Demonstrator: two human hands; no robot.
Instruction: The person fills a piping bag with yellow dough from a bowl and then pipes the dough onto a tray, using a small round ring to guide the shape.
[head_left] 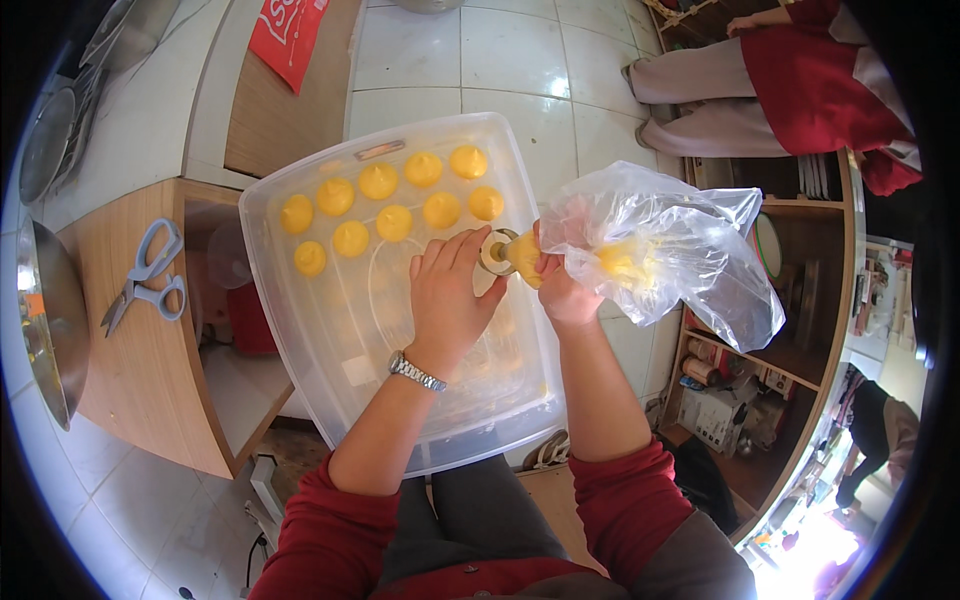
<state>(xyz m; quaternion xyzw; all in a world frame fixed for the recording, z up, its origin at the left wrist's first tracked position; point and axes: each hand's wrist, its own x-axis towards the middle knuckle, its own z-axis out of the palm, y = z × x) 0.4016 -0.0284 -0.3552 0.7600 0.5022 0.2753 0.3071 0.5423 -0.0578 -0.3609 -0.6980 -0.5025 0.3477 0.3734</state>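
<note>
A clear plastic piping bag (690, 255) with yellow filling is squeezed in my right hand (568, 290), its loose, crumpled top spreading to the right. The filled end (524, 257) points left, toward my left hand (447, 300). Between that hand's thumb and fingers is a small round ring-like piece (491, 254), right at the bag's tip; I cannot tell exactly what it is. Both hands are over a translucent plastic tub (350, 375). Inside its far part, yellow peaked mounds (379, 181) stand in two rows, with one more mound (310, 259) at the left.
Scissors with grey-blue handles (158, 270) lie on a wooden cabinet (130, 400) at left, near a metal bowl (60, 330). A red packet (288, 40) is at the far left. Wooden shelves (800, 350) stand at right, where another person in a red top (815, 85) stands on the tiled floor (510, 60).
</note>
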